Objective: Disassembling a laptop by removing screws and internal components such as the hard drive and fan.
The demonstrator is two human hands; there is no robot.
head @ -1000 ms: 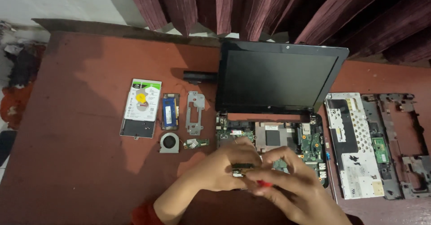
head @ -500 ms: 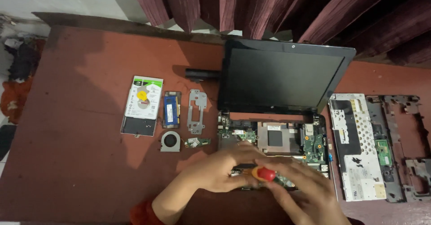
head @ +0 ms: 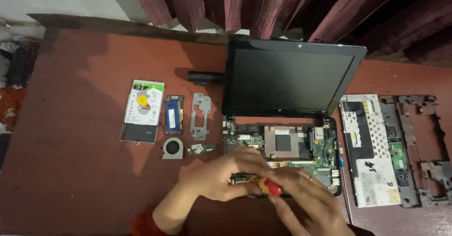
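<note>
**Two hands with a screwdriver on an opened laptop**

Both hands meet at the front edge of the opened laptop base (head: 282, 146), at about 6 o'clock in the view. The right hand (head: 306, 203) has its fingers closed around a screwdriver (head: 269, 186) with a red and yellow handle; the shaft goes towards 9 o'clock and its tip is hidden under the other hand. The left hand (head: 226, 177) lies over the lower left corner of the circuit board, fingers curled and pressing on a small metal part there; I cannot tell if it really grips it. The hands cover this corner, so the place where the tip works is not visible.

The dark screen (head: 289, 78) stands upright at 12 o'clock from the hands. At 9 to 10 o'clock, apart from the laptop, removed parts lie in a row on the reddish-brown table (head: 75, 170): a hard drive (head: 142, 110), a memory module (head: 173, 114), a metal bracket (head: 200, 116), below them a small round fan (head: 173, 148) and a little green board (head: 201, 148). A black cylindrical part (head: 205, 77) lies at 11 o'clock. At 3 o'clock are the silver perforated plate (head: 372, 146) and the dark frame (head: 423, 146), side by side.
</note>
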